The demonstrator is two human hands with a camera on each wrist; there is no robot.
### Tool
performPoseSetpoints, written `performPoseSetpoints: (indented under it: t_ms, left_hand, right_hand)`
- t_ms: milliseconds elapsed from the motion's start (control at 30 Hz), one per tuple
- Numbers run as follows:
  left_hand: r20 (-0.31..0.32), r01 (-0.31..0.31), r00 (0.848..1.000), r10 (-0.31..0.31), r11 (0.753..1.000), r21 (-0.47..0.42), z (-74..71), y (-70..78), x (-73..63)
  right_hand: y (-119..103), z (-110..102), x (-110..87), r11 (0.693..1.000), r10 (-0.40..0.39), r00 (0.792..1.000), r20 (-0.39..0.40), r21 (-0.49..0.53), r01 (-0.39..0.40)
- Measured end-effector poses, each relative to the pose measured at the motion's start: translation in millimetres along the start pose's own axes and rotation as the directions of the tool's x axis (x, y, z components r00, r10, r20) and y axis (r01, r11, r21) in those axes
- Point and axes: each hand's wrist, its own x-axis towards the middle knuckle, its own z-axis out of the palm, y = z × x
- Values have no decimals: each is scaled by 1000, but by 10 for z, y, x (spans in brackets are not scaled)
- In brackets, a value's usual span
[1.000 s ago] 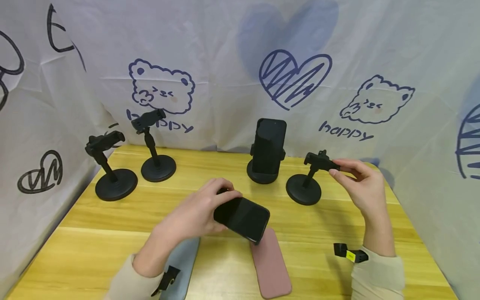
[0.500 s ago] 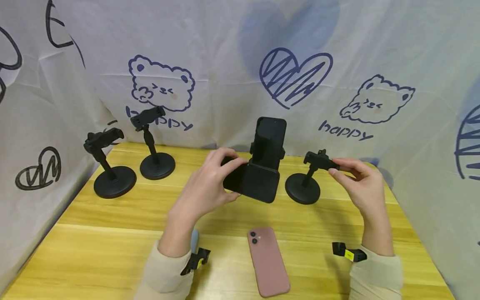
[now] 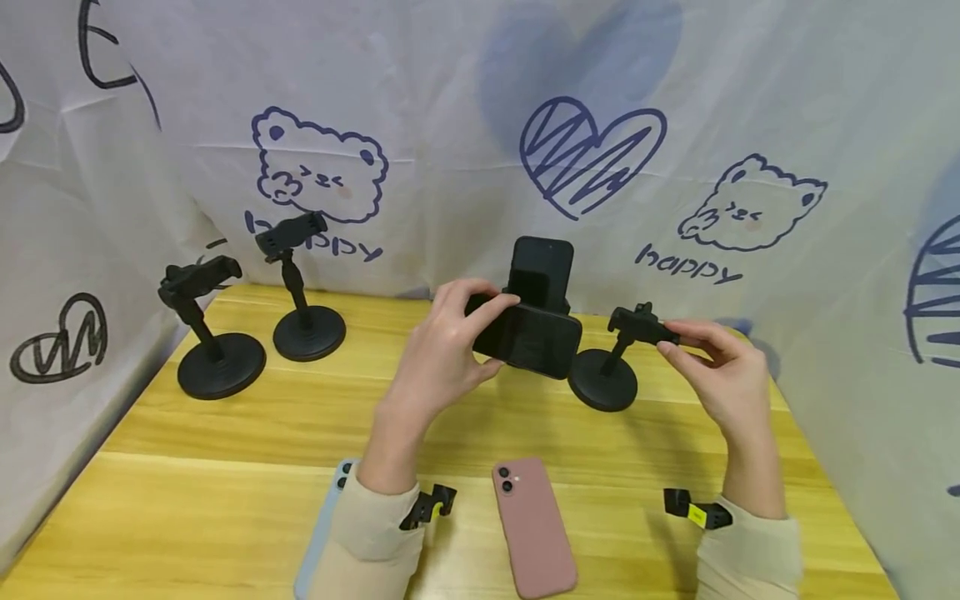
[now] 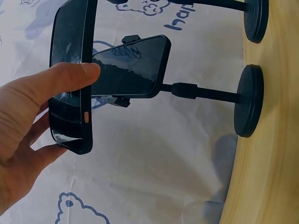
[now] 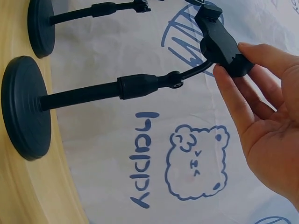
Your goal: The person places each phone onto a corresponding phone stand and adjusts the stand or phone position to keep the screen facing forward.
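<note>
A black smartphone is gripped by its left end in my left hand, raised above the table with its dark screen facing me. Behind it, partly covered in the head view, another dark phone stands upright in a black holder, whose round base shows in the left wrist view. My right hand pinches the right end of the clamp on a black phone stand. In the right wrist view, thumb and fingers hold that clamp's end, and no phone sits in it.
Two more black phone stands with bare clamps are at the back left. A pink phone lies face down at the front middle. A light blue phone lies partly under my left forearm. A drawn-on white cloth hangs behind the table.
My left hand has carried the black smartphone up, back and to the right, from over the pink phone to in front of the standing phone. My right hand keeps its hold on the clamp.
</note>
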Motion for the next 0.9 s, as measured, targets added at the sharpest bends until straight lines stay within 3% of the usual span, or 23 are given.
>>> performPoseSetpoints:
  t_ms: [233, 400, 567, 667, 900]
  left_hand:
    - [4, -17, 1000, 17, 1000, -9, -6, 6, 3]
    - [-1, -19, 1000, 19, 1000, -13, -24, -4, -1]
    - [5, -32, 999, 32, 999, -10, -28, -16, -12]
    - [5, -43, 999, 43, 999, -7, -22, -4, -12]
    - [11, -83, 996, 83, 997, -5, 6, 51, 4]
  right_hand:
    - [-104, 33, -14, 984, -160, 984, -81, -96, 152]
    - [-313, 191, -41, 942, -329, 930, -162, -119, 313]
    - [-486, 367, -87, 894, -447, 883, -142, -91, 438]
    - [-523, 448, -117, 884, -468, 880, -83, -64, 464]
    - [-560, 619, -199, 919, -392, 918, 55, -16, 393]
